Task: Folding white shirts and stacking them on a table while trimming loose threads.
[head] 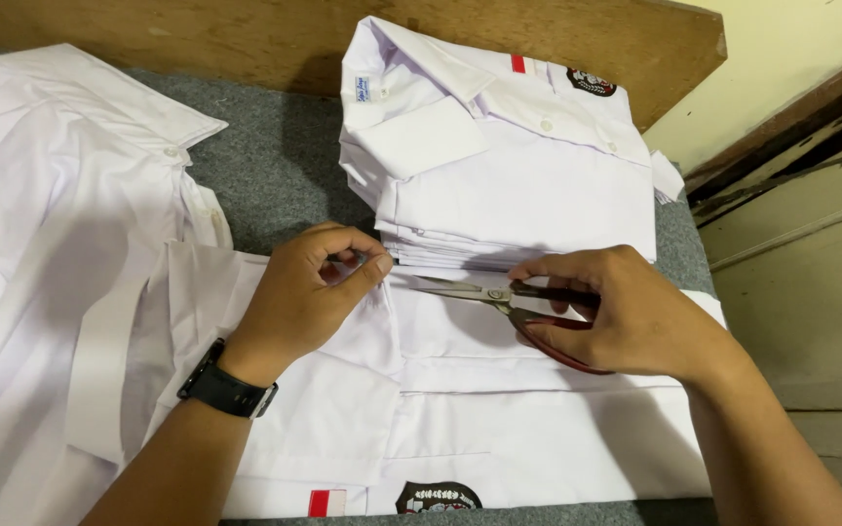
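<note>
a grey felt-covered table (285, 166) fills the view, with a wooden board (246, 39) standing along its far edge and a cream wall (791, 49) with dark wooden trim off to the right. a loose white shirt (41, 224) lies spread over the left part of the table, its collar turned toward the middle. at the far side a stack (509, 166) of folded white shirts sits against the board, the top one showing a row of buttons, a small red tab and a round dark badge near the collar. nearest the camera lies a folded shirt (499, 419), white too, with a red and white tab and a dark badge at its lower edge; its far edge lies just under the front of the stack. the left hand (309, 292), a black watch (228, 388) on its wrist, rests on this shirt with thumb and forefinger pinched together on a bit of the cloth near the far edge. the right hand (626, 312) is closed through the red handles of scissors (509, 302), whose blades are parted a little and point left toward the pinched spot, the tips just beside the left fingers and lying low over the cloth.
</note>
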